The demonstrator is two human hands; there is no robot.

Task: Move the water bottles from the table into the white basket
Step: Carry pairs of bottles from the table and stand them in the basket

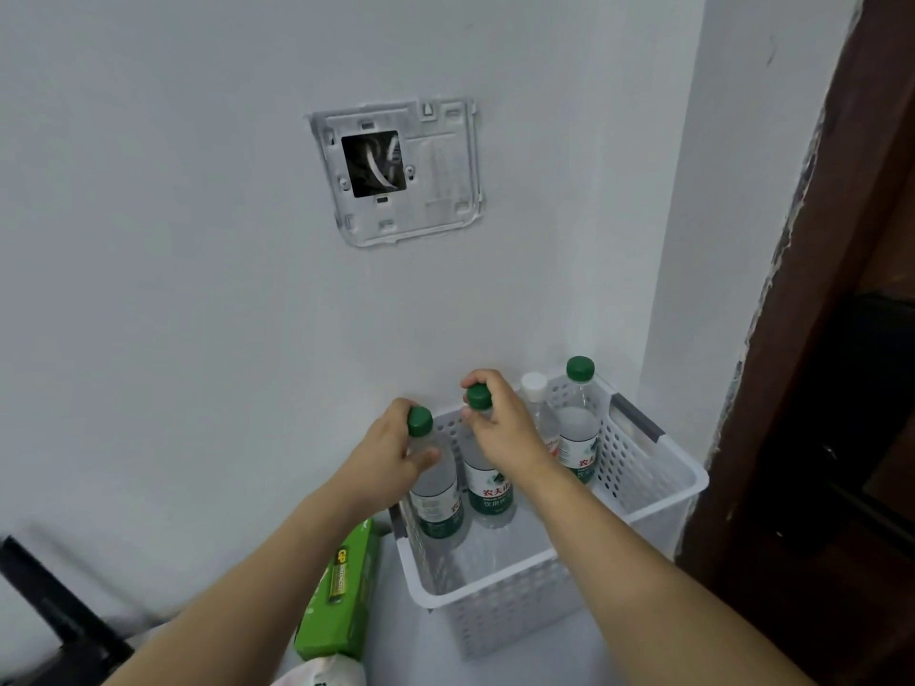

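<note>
Two bottles are held upright inside the basket [686, 480]: the left hand [391, 455] is wrapped round one bottle [435, 492] at its shoulder, the right hand [500, 423] pinches another [487, 480] at the neck. Full-looking, so probably heavyish and slick; necks are best gripped.

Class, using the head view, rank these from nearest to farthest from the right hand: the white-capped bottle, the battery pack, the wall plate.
1. White-capped bottle: in the basket, just right of the right hand.
2. Battery pack: outside the basket, lower left.
3. Wall plate: high on the wall, above.
</note>
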